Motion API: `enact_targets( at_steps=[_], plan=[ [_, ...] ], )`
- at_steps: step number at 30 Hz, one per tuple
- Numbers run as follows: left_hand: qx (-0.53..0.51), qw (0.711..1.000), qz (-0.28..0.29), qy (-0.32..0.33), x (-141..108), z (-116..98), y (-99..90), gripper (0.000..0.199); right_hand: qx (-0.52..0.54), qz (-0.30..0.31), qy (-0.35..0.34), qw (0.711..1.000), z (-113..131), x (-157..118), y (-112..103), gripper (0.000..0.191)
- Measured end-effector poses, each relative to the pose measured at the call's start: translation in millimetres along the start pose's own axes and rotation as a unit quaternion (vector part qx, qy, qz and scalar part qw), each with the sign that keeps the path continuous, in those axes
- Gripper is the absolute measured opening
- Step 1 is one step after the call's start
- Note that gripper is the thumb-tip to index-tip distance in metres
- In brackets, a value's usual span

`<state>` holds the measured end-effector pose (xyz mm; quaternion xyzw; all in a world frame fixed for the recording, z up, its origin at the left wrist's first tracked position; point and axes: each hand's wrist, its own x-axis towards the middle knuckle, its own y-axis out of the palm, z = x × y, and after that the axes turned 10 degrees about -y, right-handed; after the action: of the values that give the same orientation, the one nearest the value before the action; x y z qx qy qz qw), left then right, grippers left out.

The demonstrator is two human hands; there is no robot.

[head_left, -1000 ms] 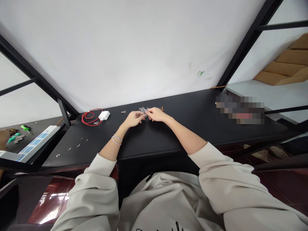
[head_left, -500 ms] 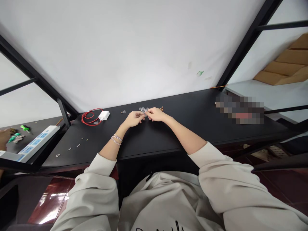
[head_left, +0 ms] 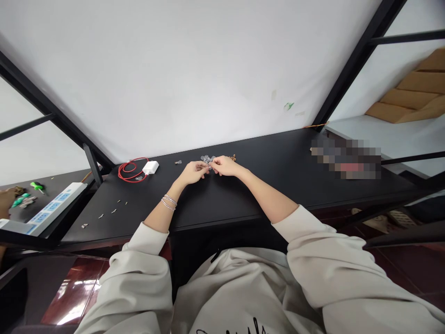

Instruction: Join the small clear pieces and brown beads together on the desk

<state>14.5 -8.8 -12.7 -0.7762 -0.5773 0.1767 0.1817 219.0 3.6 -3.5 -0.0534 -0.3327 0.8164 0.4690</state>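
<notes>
head view: the white wall [head_left: 208,69] spans the upper frame. the black table [head_left: 278,185] crosses the middle and supports the loose items.

at the upper right, folded brown cardboard [head_left: 413,95] rests on a pale surface. a pixelated area [head_left: 347,160] masks what lies at the right end of the table. at the left edge, a white power strip [head_left: 55,204] lies aslant, with another person's hand [head_left: 6,198] beyond it.

both hands meet at frame center. left hand [head_left: 191,173]: fingers bent, fingertips narrow. right hand [head_left: 225,166]: thumb and fingers drawn together, fingertips beside those of the left. whether either hand grips a piece cannot be told; the fingers and the small scale conceal the contact.

change status: both hands match their position in the preceding frames; only a slight shift of the view registers. this indicates fine fingertip handling in one spot.

left of center, a red cable [head_left: 118,172] is coiled beside a white adapter [head_left: 150,167]. the clear pieces [head_left: 206,158] form a cluster just beyond the fingertips. brown pieces [head_left: 234,157] sit beside the right hand, on its far side. smallest items: short slim bits [head_left: 101,216], scattered at the lower left of the table.
</notes>
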Motion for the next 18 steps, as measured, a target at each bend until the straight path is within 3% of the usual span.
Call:
enact_targets(
  at_steps=[18],
  plan=[
    [0.010,0.999,-0.029,0.016,1.9,3.8,0.7,0.027,0.056,-0.019,0.012,0.998,-6.6,2.7,1.7,0.018]
  ],
)
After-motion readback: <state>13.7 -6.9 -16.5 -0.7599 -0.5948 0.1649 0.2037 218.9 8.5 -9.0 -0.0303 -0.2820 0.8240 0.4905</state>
